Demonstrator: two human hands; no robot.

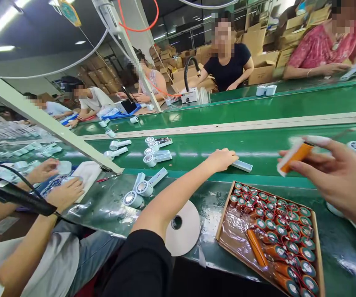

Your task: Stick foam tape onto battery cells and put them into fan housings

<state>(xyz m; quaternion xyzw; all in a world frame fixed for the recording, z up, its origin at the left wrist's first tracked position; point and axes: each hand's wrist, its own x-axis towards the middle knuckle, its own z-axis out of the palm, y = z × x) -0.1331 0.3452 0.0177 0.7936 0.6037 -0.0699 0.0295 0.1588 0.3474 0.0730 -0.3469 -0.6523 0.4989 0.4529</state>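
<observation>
My left hand point(221, 159), on a black-sleeved arm, reaches onto the green conveyor belt point(289, 150). Its fingers are curled on one end of a flat white plastic piece point(242, 166) that lies on the belt. My right hand point(335, 177) is raised at the right and pinches an orange battery cell point(297, 154) with a white part on it; the cell is blurred. Below it stands a cardboard tray point(224, 214) holding several orange cells with red wires.
A white tape roll point(182, 233) lies near the table's front edge. White handheld fan bodies point(142, 188) lie on the belt and table at left. A co-worker's hands point(66, 192) work beside me on the left. Other people sit across the belt among cartons.
</observation>
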